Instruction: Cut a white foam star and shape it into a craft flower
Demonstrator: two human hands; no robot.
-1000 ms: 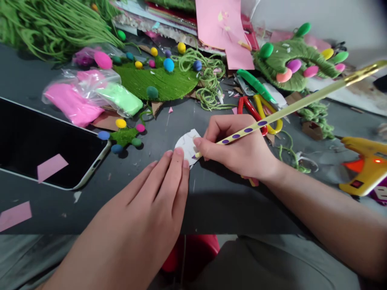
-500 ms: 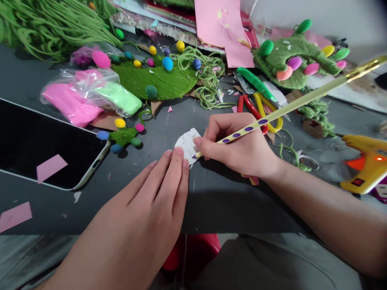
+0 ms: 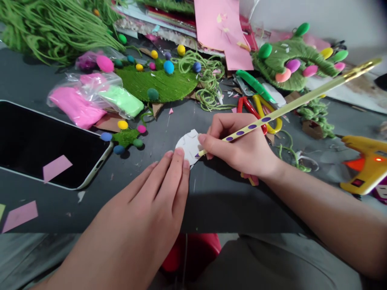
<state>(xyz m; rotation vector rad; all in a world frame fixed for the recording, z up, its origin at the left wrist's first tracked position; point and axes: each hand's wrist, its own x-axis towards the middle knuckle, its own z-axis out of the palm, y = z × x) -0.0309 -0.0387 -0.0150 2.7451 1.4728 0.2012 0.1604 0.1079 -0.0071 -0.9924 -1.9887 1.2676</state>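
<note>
A small white paper piece [image 3: 188,146] with a rounded edge and faint marks lies on the dark table. My left hand [image 3: 148,197] is open, its outstretched fingers pressing flat on the paper's lower left part. In my right hand [image 3: 238,147], thumb and fingers are closed round a pale yellow pencil [image 3: 293,106] with purple dots and a gold end. The pencil's purple tip points down at the paper, close to my left fingertips; whether it touches cannot be told. A pink and yellow scrap [image 3: 250,178] shows just below my right hand.
A phone [image 3: 51,145] lies left, with bags of pink and green clay [image 3: 77,106] behind it. Green yarn shapes with coloured balls [image 3: 169,84] stand at the back. Scissors with coloured handles [image 3: 256,86] lie beyond my right hand; a yellow glue gun [image 3: 364,161] is at right.
The pencil tip has shifted slightly right and shows more clearly against the paper. My left hand stays on the paper. The view has moved a little, so the left-side items appear farther right.
</note>
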